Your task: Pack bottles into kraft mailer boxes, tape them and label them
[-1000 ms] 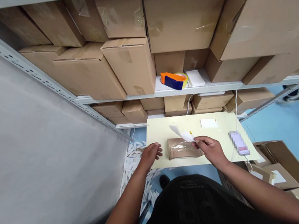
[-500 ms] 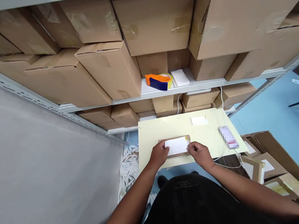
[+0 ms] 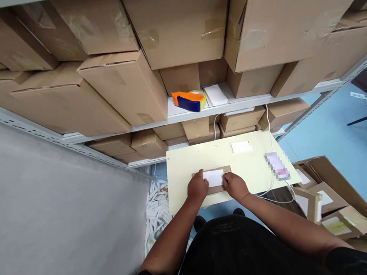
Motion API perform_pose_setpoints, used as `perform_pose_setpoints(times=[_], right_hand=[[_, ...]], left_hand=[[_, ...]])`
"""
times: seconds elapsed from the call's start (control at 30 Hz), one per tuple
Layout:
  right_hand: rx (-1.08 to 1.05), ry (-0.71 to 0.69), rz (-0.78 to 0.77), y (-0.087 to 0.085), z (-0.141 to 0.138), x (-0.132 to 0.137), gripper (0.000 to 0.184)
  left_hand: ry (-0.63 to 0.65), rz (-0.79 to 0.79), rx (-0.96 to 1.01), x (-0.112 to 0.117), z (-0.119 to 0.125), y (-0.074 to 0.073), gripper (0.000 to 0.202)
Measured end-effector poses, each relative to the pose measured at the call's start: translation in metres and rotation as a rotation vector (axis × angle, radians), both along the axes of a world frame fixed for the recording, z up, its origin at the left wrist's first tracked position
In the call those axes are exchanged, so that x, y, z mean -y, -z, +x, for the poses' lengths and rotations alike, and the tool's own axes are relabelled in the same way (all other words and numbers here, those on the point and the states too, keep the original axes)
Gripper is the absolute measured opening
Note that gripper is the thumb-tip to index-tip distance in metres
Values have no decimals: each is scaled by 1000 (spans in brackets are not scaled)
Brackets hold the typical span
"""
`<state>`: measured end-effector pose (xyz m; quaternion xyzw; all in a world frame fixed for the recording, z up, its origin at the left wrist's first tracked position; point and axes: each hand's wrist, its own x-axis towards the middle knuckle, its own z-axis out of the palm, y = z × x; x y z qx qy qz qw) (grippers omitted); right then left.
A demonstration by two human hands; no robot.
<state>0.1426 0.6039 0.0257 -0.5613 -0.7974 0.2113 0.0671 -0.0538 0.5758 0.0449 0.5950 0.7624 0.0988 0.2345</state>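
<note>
A small brown parcel (image 3: 226,169) lies near the front of a pale yellow table (image 3: 187,164). A white label (image 3: 213,177) lies flat on top of the parcel. My left hand (image 3: 197,188) rests on the parcel's left end with fingers curled over the label's left edge. My right hand (image 3: 235,185) presses on the label's right side, fingers bent down onto it. Both hands hide the parcel's near edge.
A second white label (image 3: 241,146) and a blurred phone (image 3: 276,166) with a white cable lie on the table. An orange and blue tape dispenser (image 3: 188,101) sits on the shelf among cardboard boxes. Paper strips (image 3: 155,205) litter the floor left; open boxes (image 3: 330,208) stand right.
A second ago my right hand held the label up above the parcel and my left hand was off to the side. The label now lies flat on the parcel under both hands.
</note>
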Motion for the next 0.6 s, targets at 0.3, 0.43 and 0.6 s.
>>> perform_pose_setpoints(times=[0.3, 0.43, 0.6], right_hand=[[129, -25, 66, -1, 12, -1, 31], [111, -77, 97, 0, 18, 0, 44], [140, -92, 57, 2, 13, -1, 50]], left_hand=[[157, 172, -89, 22, -19, 8, 41], [214, 231, -123, 26, -27, 11, 53], [291, 191, -153, 20, -32, 15, 53]])
